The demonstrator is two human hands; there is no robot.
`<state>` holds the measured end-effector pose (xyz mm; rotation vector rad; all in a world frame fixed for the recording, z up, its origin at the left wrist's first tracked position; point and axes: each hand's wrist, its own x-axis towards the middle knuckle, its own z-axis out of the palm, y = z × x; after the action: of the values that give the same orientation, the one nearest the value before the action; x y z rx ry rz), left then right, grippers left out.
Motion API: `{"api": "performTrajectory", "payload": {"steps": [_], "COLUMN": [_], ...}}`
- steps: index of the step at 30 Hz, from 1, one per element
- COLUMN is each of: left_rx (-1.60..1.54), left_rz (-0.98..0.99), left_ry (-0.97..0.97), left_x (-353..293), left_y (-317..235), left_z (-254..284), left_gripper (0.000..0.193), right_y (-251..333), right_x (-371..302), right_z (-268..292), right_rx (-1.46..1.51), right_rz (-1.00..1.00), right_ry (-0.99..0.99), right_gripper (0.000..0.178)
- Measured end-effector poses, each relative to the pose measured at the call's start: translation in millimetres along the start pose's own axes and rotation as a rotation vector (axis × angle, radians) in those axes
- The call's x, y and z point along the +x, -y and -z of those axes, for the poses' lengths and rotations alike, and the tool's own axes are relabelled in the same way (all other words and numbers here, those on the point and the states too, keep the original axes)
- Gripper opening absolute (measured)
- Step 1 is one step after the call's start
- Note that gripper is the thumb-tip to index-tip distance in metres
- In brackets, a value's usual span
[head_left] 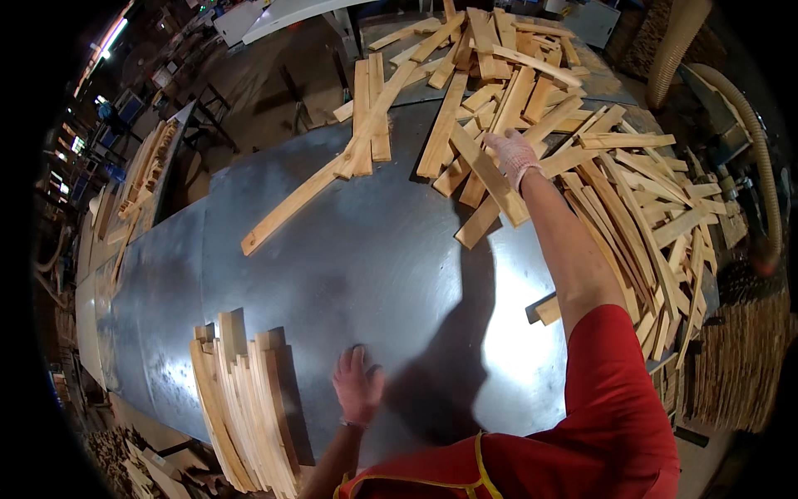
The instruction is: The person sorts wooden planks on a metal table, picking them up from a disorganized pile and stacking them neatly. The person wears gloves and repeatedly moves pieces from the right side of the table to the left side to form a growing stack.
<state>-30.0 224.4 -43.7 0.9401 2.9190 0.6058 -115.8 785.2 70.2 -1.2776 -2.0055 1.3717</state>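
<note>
My right hand (514, 155), in a pale knitted glove, reaches far across the table to a heap of loose wooden slats (573, 158). Its fingers close at the edge of one light wooden slat (490, 176), which slants across other pieces; the fingertips are partly hidden. My left hand (358, 387), also gloved, lies on the dark metal tabletop (332, 274) near my body. Its fingers are a little apart and it holds nothing. Left of it, a bundle of slats (245, 407) stands side by side in a row, with uneven far ends.
Several slats (366, 116) lie crossed at the far edge, one long slat (291, 212) pointing toward me. A short piece (548, 310) lies under my right arm. Stacked boards (736, 362) and a ribbed hose (761, 158) are at the right. Another bench (158, 183) holds wood at the left.
</note>
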Motion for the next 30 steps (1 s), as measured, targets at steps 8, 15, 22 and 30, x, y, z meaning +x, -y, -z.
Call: {"api": "performTrajectory", "payload": {"steps": [8, 15, 22, 30], "left_rx": [-0.199, -0.689, -0.51, -0.405], "left_rz": [-0.227, 0.025, -0.038, -0.315], "left_ry": [-0.037, 0.356, 0.505, 0.738], "left_x": [265.3, 501.6, 464.0, 218.7], "left_y": [-72.9, -203.8, -229.9, -179.8], "left_z": [-45.2, -83.9, -136.6, -48.5], "left_gripper": [0.063, 0.06, 0.09, 0.091], "right_y": [-36.9, -90.1, -68.8, -159.7], "right_x": [65.6, 114.5, 40.6, -236.6], "right_z": [-25.0, -28.2, -26.0, 46.1], "right_rx": [0.439, 0.934, 0.623, 0.527], "right_rz": [-0.264, -0.367, -0.212, -0.323], "right_ry": [-0.097, -0.005, 0.083, 0.292], "right_gripper": [0.045, 0.037, 0.089, 0.088]}}
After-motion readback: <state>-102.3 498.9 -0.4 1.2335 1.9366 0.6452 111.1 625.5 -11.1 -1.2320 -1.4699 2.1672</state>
